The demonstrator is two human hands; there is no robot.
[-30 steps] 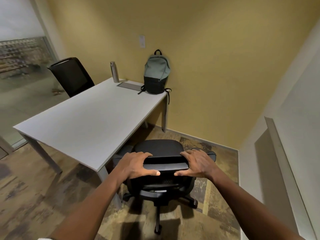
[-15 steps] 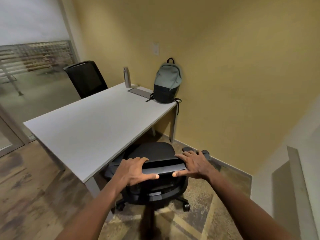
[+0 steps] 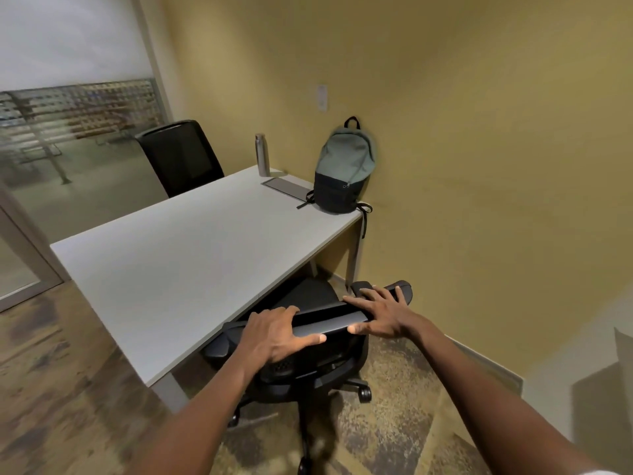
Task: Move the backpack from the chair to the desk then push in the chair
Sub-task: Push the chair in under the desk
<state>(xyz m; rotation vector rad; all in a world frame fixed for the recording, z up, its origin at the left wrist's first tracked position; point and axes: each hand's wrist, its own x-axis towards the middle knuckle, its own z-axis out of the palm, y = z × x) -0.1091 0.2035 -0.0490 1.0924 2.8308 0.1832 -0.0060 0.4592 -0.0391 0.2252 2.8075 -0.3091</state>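
A grey-green and black backpack (image 3: 344, 169) stands upright on the far right corner of the white desk (image 3: 191, 255), leaning against the yellow wall. The black office chair (image 3: 329, 320) sits at the desk's near right side, its seat partly under the desktop. My left hand (image 3: 274, 334) grips the left part of the chair's backrest top. My right hand (image 3: 380, 313) rests on the right part, fingers spread over the top edge and thumb underneath.
A metal bottle (image 3: 262, 154) and a grey cable hatch (image 3: 289, 187) are on the desk's far edge. A second black chair (image 3: 181, 156) stands beyond the desk. A glass wall (image 3: 68, 132) is on the left, the yellow wall close on the right.
The chair has rolled forward, so its seat lies further under the desk. Both hands stayed on the backrest and moved with it. The view has closed in on the desk.
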